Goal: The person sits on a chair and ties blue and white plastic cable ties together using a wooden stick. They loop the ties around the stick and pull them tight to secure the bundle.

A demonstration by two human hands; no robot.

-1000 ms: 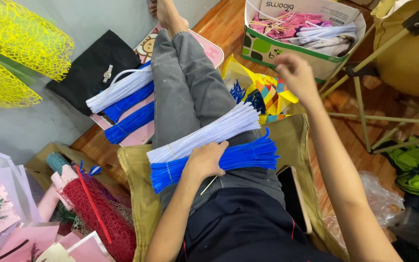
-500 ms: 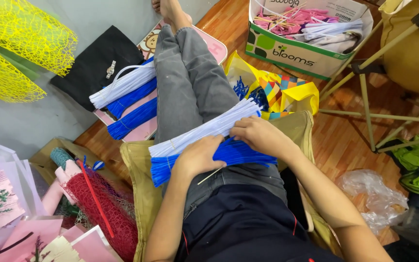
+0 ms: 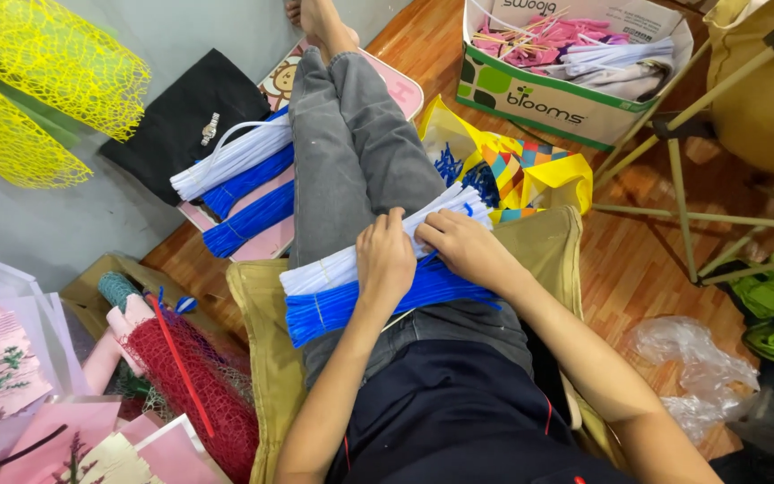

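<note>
Both hands press on fuzzy pipe-cleaner bundles across the lap: the left hand [image 3: 385, 260] lies flat, fingers together, on the white bundle [image 3: 333, 267]; the right hand [image 3: 459, 246] pinches white stems above the blue bundle [image 3: 351, 303].

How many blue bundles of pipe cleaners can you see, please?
3: one blue bundle on the lap under both hands, two blue bundles beside the leg. More may be hidden.
</note>
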